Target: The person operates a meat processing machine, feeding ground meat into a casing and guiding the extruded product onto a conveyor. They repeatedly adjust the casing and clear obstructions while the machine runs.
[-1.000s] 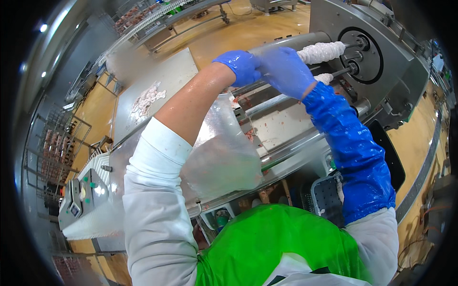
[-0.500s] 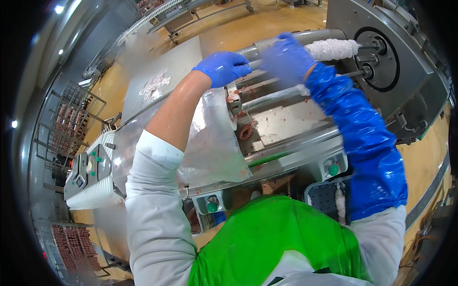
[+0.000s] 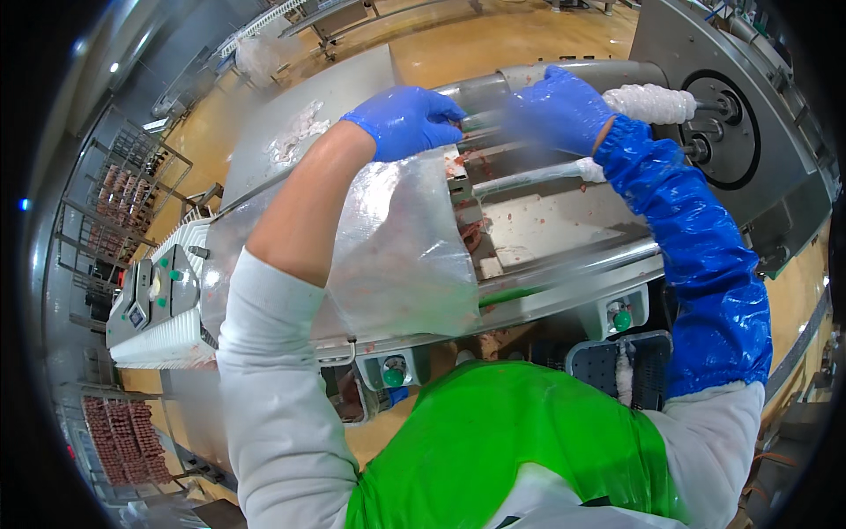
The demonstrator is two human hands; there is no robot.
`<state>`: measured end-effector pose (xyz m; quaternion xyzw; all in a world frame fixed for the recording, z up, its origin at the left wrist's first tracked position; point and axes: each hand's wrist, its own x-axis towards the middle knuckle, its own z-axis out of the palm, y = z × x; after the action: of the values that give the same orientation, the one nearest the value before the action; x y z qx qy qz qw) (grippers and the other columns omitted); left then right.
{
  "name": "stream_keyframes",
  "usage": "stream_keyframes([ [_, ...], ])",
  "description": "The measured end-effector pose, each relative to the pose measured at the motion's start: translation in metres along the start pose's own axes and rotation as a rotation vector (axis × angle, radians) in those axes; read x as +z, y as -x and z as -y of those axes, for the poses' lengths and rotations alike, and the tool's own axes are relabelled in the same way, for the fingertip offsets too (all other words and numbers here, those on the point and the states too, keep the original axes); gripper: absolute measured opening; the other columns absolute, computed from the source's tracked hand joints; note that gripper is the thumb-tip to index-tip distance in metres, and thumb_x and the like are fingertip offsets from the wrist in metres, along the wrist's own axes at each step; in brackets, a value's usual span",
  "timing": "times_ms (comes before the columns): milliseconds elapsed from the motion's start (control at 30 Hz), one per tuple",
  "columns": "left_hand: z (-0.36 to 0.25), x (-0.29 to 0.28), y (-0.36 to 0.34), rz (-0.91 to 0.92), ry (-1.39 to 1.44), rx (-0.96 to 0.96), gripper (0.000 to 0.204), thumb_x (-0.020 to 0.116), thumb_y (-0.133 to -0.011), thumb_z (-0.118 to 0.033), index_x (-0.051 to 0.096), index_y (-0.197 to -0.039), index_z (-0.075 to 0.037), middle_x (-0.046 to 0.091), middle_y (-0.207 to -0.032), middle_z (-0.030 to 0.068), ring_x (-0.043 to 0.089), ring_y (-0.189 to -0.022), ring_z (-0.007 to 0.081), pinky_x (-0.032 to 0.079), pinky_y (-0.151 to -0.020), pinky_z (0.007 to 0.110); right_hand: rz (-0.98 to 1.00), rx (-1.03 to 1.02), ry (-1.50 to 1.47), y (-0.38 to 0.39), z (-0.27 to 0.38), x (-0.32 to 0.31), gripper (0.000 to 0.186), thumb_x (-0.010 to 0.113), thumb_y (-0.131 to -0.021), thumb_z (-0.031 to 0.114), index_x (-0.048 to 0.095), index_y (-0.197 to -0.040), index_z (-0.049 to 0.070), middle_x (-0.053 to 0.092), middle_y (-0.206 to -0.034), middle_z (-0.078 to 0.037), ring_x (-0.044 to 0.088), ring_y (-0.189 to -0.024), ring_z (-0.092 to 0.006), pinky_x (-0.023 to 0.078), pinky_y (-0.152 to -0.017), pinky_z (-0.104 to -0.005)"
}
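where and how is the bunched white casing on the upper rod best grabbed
Grip the bunched white casing near its left end, probably from above, wrapping around it: it sits lengthwise on the upper rod, its top is uncovered, and its right end faces a round plate, leaving less room.

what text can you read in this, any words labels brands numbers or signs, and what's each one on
No text is readable anywhere in this view.
Small screen on the control panel at left: too small to read.
Blue sleeve: no readable marks.
Large grey machine at upper right: no readable lettering.
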<state>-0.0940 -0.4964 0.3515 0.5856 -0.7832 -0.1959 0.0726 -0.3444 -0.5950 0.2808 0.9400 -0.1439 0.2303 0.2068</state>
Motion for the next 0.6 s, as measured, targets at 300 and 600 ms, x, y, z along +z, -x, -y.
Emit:
stream_keyframes([
  [300, 0.005, -0.001, 0.005, 0.000, -0.071, 0.090, 0.041, 0.062, -0.091, -0.034, 0.064, -0.123, -0.009, 0.070, -0.107, 0.0117, 0.066, -0.095, 0.0224, 0.051, -0.088, 0.035, 0.007, 0.170, -0.078, -0.036, 0.050, 0.002, 0.021, 0.064, -0.085, 0.033, 0.066, -0.089, 0.013, 0.066, -0.077, -0.011, 0.065, -0.070, -0.0308, 0.049, -0.062, -0.0416],
  [600, -0.029, 0.020, -0.037, -0.154, -0.204, 0.165, 0.030, 0.061, -0.089, -0.038, 0.071, -0.099, -0.012, 0.069, -0.090, 0.0122, 0.065, -0.081, 0.0272, 0.050, -0.075, 0.037, 0.149, 0.323, 0.278, 0.073, -0.035, -0.039, 0.023, 0.065, -0.084, 0.035, 0.066, -0.098, 0.017, 0.067, -0.095, -0.003, 0.062, -0.098, -0.0241, 0.035, -0.102, -0.0483],
])
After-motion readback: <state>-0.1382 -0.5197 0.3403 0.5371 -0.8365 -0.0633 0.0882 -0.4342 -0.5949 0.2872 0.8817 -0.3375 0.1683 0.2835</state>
